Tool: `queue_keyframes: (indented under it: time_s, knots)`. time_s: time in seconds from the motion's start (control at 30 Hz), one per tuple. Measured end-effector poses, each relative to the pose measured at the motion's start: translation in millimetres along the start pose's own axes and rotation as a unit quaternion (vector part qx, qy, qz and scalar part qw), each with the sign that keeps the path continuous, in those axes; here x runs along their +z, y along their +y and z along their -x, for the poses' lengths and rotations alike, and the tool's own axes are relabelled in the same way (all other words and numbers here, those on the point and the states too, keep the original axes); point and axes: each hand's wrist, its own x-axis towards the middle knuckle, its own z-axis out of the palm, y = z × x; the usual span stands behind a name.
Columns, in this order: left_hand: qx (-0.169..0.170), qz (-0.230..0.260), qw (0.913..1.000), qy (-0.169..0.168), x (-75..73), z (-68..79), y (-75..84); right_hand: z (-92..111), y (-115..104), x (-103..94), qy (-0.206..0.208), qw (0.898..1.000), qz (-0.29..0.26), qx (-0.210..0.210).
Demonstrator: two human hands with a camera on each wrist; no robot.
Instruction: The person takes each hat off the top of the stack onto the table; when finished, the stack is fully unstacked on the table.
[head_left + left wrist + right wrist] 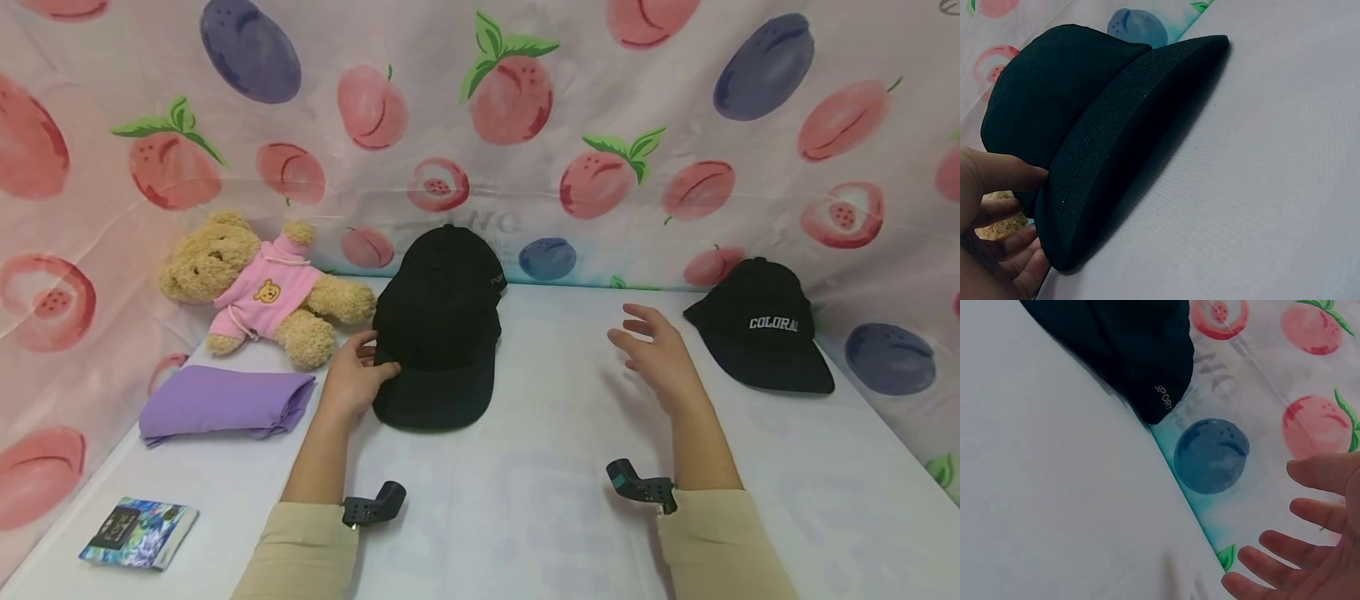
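A black baseball cap [435, 333] sits at the back middle of the white table, its brim facing me. At the cap's left edge my left hand [356, 375] pinches it where crown and brim meet. In the left wrist view the thumb [1019, 172] lies on the cap's top side and the other fingers are along the brim's edge. Light "SPORT" lettering [1164, 398] shows on the cap's side in the right wrist view. My right hand [654, 354], fingers spread and holding nothing, hovers over the table between this cap and another black cap [765, 333] lettered "COLORA".
A teddy bear [266, 287] in a pink top lies at the back left, its foot close to the cap. Before it are a folded purple cloth [225, 402] and a small colourful book [138, 533]. A fruit-print curtain [435, 108] hangs behind the table [510, 517].
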Motion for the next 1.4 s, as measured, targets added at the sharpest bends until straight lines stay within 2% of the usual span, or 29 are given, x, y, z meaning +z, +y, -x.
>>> queue_keyframes:
  time_s: [0.5,0.87,1.4]
  knots:
    - [0.001,0.003,1.0000,-0.001,-0.4,0.4,1.1,2.4,-8.4,14.9,-0.021,0.999,0.010,-0.026]
    - [0.001,0.002,1.0000,0.001,-0.9,-0.2,1.0,0.8,-11.8,29.5,-0.037,0.998,-0.013,-0.059]
    - [0.002,0.008,1.0000,0.003,1.2,-3.2,-1.6,1.7,-16.8,56.4,-0.065,0.995,-0.048,-0.057]
